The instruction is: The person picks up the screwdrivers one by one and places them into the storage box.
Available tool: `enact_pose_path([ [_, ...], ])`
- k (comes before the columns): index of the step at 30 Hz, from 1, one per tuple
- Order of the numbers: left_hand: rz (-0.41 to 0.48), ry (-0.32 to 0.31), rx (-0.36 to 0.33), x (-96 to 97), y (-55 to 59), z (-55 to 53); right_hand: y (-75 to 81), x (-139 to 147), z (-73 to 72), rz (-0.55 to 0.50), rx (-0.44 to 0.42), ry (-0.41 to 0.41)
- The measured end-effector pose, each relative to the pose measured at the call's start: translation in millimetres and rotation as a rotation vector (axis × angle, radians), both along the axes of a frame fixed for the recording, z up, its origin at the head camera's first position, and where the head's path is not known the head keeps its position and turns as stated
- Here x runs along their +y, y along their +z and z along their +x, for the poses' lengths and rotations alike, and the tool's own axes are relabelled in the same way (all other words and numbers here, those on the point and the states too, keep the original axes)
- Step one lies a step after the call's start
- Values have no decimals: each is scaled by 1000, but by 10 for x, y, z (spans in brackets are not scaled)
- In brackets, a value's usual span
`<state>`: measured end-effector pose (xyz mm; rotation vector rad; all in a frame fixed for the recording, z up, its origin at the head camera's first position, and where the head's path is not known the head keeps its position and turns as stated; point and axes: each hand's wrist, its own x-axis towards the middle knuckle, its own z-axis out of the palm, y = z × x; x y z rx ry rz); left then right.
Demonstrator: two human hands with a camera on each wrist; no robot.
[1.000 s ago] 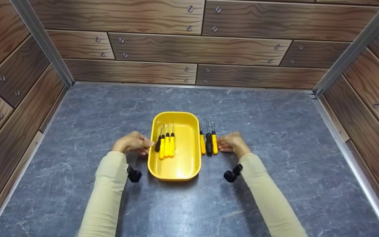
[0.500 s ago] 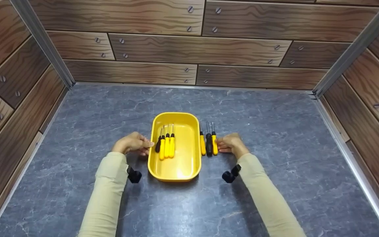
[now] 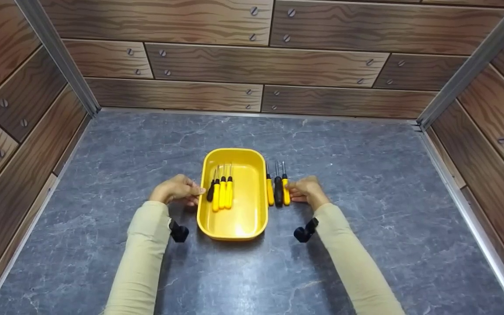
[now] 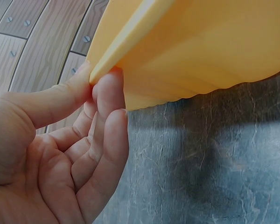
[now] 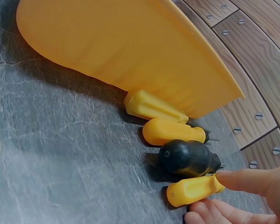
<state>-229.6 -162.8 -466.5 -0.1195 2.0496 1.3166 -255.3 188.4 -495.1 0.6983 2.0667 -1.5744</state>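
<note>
A yellow plastic tray (image 3: 245,221) holds several screwdrivers lying in a row, yellow-handled ones (image 3: 222,195) and a small black one (image 3: 210,191). My left hand (image 3: 176,190) pinches its left rim between thumb and fingers. To the right of the tray lie more screwdrivers: a thick black-handled one (image 5: 189,157), two yellow ones (image 5: 175,132) by the tray wall, one largely hidden by it in the head view, and a yellow screwdriver (image 5: 193,191) at the outer end. My right hand (image 3: 308,190) pinches that outermost one, thumb near the handle's front end, fingers along its outer side.
The dark marbled tabletop (image 3: 365,153) is bordered by wood-patterned walls (image 3: 217,65) at the back and both sides, with metal strips along the edges. A black wrist camera (image 3: 179,232) is on the left sleeve, another (image 3: 305,230) on the right.
My right hand has moved slightly left, and its fingers have closed in on the outermost yellow screwdriver. My left hand and the tray stay in place.
</note>
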Motion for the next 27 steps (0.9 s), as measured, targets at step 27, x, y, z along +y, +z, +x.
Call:
enact_pose_path([
  [27,2,-1,-7,8,-4,-8,-52,-50,-26,29,18,-108],
])
